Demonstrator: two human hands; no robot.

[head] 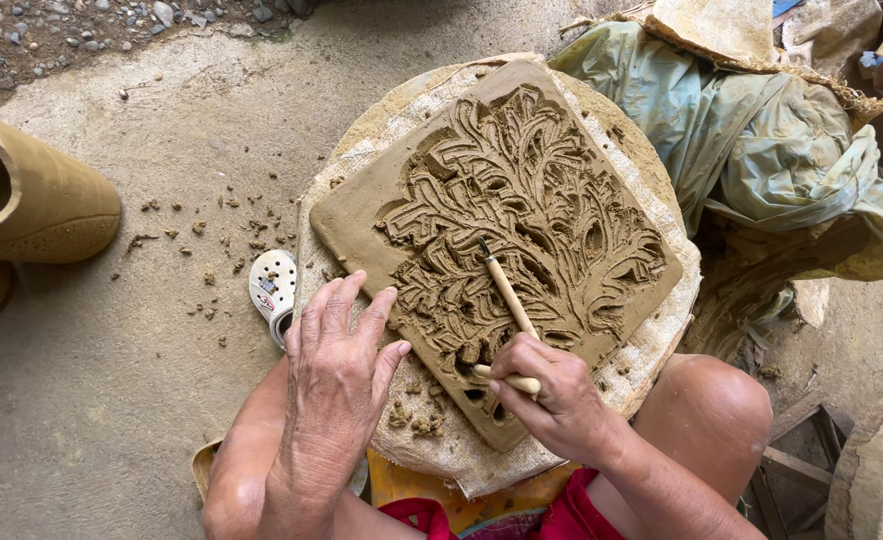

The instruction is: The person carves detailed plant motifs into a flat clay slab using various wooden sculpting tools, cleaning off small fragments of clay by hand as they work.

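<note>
Carving a leaf-and-branch relief into a square clay slab [502,230] lying on a cloth-covered round stand [652,340].

The right hand [552,395] is closing its fingers around a wooden-handled carving tool [507,290] – the dark tip is meeting the clay near the slab's centre, the handle slanting back toward the person. The left hand [337,385] is lying flat with fingers spread and open, gripping nothing, pressing on the cloth and touching the slab's lower left edge. Clay crumbs [412,415] are gathering on the cloth between the two hands. A white perforated clog [274,285] is resting on the concrete floor just left of the stand; a tan clay vessel [32,200] is lying at the far left – crumpled pale-green plastic sheeting [762,140] is bunching at the upper right.
</note>
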